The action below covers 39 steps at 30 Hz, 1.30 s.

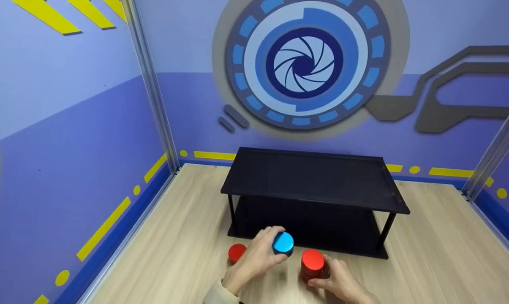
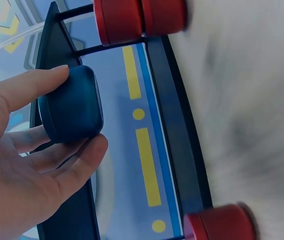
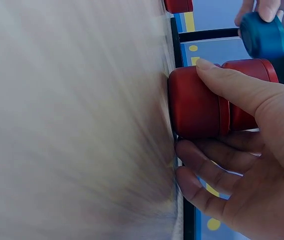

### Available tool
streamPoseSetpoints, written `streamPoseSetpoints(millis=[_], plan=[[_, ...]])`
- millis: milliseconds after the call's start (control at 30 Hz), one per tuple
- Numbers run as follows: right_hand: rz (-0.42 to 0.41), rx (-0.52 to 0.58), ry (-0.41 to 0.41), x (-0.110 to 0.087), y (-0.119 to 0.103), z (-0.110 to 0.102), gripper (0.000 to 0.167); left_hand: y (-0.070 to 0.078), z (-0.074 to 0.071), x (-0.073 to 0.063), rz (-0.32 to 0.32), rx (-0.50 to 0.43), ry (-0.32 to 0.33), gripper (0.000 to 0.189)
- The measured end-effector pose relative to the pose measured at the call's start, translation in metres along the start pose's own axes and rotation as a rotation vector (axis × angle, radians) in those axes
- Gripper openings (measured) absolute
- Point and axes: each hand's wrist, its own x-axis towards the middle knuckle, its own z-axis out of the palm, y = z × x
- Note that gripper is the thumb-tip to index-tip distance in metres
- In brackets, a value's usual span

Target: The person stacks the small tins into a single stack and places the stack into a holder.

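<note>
Raised off the table in front of the black rack, a small round blue tin (image 1: 283, 242) is held between the thumb and fingertips of my left hand (image 1: 257, 257). To its right stand two red tins, one on top of the other. My right hand (image 1: 343, 278) grips this stack low down, its thumb on the lower red tin (image 3: 194, 112) and fingers curled at the far side; the upper red tin (image 1: 312, 259) rests on it. Another red tin (image 1: 237, 252) stands left of my left hand, partly hidden by it in the head view.
A black two-tier rack (image 1: 313, 175) stands at the back of the wooden table (image 1: 153, 253), with thin posts and an open front. Printed blue and purple panels (image 1: 186, 114) wall the table at the back and sides. Metal posts (image 1: 153, 88) mark the corners.
</note>
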Motion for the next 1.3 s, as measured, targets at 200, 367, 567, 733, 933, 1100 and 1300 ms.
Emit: streamPoseSetpoints(millis=[200, 367, 567, 733, 933, 1100, 1300], plan=[[0.011, -0.002, -0.013, 0.001, -0.001, -0.001, 0.06, 0.011, 0.007, 0.006, 0.049, -0.009, -0.001, 0.059], [0.025, 0.013, -0.024, 0.001, -0.001, -0.002, 0.06, 0.017, 0.013, 0.01, 0.063, -0.035, -0.027, 0.06], [0.056, 0.031, -0.054, 0.002, 0.0, -0.004, 0.051, 0.024, 0.02, 0.013, 0.083, -0.029, -0.041, 0.06], [0.036, 0.033, -0.055, 0.001, 0.001, -0.004, 0.048, 0.029, 0.027, 0.015, 0.084, -0.035, -0.054, 0.058], [0.029, 0.044, -0.056, 0.001, 0.001, -0.003, 0.048, 0.032, 0.036, 0.018, 0.077, -0.057, -0.075, 0.058], [0.003, 0.046, -0.036, 0.001, 0.001, -0.002, 0.05, 0.033, 0.041, 0.019, 0.068, -0.059, -0.093, 0.057], [-0.025, 0.06, -0.008, 0.0, 0.001, -0.003, 0.047, 0.034, 0.043, 0.019, 0.06, -0.072, -0.118, 0.057]])
